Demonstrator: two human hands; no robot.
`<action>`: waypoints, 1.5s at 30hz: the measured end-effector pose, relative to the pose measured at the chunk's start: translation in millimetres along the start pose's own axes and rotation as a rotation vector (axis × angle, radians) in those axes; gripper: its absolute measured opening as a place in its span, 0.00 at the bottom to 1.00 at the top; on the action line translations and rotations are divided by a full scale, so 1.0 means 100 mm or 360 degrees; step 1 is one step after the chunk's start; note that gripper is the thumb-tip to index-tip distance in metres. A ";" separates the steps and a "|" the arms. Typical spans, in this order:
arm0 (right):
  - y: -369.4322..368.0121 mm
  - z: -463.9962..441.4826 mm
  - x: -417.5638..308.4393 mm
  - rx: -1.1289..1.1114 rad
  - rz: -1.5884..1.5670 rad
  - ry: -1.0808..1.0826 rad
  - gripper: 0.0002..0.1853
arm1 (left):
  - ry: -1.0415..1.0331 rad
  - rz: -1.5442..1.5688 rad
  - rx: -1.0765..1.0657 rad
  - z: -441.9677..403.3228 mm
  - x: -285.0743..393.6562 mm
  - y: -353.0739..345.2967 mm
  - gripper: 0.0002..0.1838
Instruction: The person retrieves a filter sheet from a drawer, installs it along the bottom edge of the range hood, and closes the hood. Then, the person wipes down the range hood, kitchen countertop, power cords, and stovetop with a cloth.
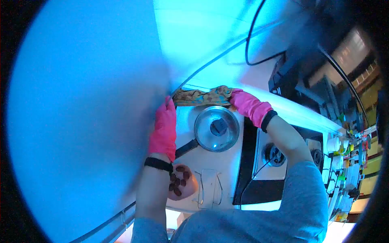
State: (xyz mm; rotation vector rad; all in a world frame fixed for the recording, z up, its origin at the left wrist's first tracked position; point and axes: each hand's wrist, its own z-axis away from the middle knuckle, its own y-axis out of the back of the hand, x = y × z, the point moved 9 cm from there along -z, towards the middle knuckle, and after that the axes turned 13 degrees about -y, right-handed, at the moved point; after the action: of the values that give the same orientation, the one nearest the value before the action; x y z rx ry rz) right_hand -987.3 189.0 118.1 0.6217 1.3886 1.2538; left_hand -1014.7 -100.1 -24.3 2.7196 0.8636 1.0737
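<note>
Both my hands wear pink gloves. A patterned cloth (200, 97) lies stretched along the back edge of the counter, against the wall. My right hand (248, 105) is closed on the cloth's right end. At its left end is my left hand (164, 128), upright beside the left wall, its fingertips close to the cloth; what they hold, if anything, is hidden. Between my hands sits a pan with a glass lid (217, 128), its dark handle (187, 149) pointing toward my left wrist.
A pink bowl with dark pieces (187, 187) and a wire rack (209, 188) stand near the front edge. The stove (269, 156) is under my right arm. A black cable (248, 40) hangs by the wall; bottles and jars line the far right.
</note>
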 end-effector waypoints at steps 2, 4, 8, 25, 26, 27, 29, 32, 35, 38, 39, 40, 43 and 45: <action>-0.03 0.11 0.32 -0.0154 -0.0812 -0.0421 0.19 | 0.0275 -0.0244 -0.0129 -0.22 0.33 0.06 0.26; -0.24 0.24 0.94 -0.0360 -0.0396 -0.0705 0.20 | 0.0542 -0.0495 -0.0251 -0.29 0.35 0.10 0.26; 0.02 1.12 1.87 -0.0029 0.0381 -0.0824 0.27 | 0.0507 -0.0714 -0.0794 -0.48 0.42 0.00 0.26; -1.04 0.74 0.76 0.0079 0.0296 0.0184 0.20 | 0.0519 -0.0388 -0.1717 0.51 2.02 0.52 0.17; -1.08 0.55 0.69 0.0007 0.0117 0.0205 0.20 | 0.0663 -0.0386 -0.1752 0.55 2.03 0.58 0.17; -1.01 0.37 0.54 -0.0015 -0.0204 0.0126 0.20 | 0.0807 -0.0386 -0.1780 0.57 2.05 0.66 0.17; -0.90 0.08 0.11 0.0135 -0.0311 0.0154 0.20 | 0.0969 -0.0369 -0.1693 0.52 2.11 0.89 0.18; -0.61 -0.04 -0.54 0.0091 -0.0246 0.0390 0.19 | 0.1047 -0.0564 -0.1541 0.48 2.17 1.31 0.18; -1.20 -0.68 -0.61 0.0300 -0.0397 0.0540 0.14 | 0.0831 -0.0882 -0.1393 0.33 2.35 1.68 0.18; -2.41 -0.97 -0.51 -0.0529 -0.1209 0.0288 0.16 | 0.0811 -0.0898 -0.1222 0.31 2.50 1.94 0.19; -1.44 -0.06 -1.02 0.0151 -0.1117 0.1106 0.18 | 0.0914 -0.0834 -0.1102 0.29 2.52 1.99 0.19; -1.48 0.17 -1.07 0.0101 -0.0650 0.0795 0.21 | 0.0927 -0.0955 -0.1143 0.22 2.59 1.98 0.19; -1.53 0.22 -0.51 -0.0370 0.0167 0.0370 0.22 | 0.0749 -0.0970 -0.1114 0.29 2.48 2.00 0.18; -2.34 -0.12 0.48 -0.0563 -0.0157 0.2010 0.19 | 0.0776 -0.0930 -0.1150 0.23 2.44 1.86 0.19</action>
State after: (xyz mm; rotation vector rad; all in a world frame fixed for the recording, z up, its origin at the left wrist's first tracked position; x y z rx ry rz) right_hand -945.9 157.7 -115.1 -0.6315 2.0392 1.8432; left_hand -766.8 -121.9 157.6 1.5179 0.9783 1.5233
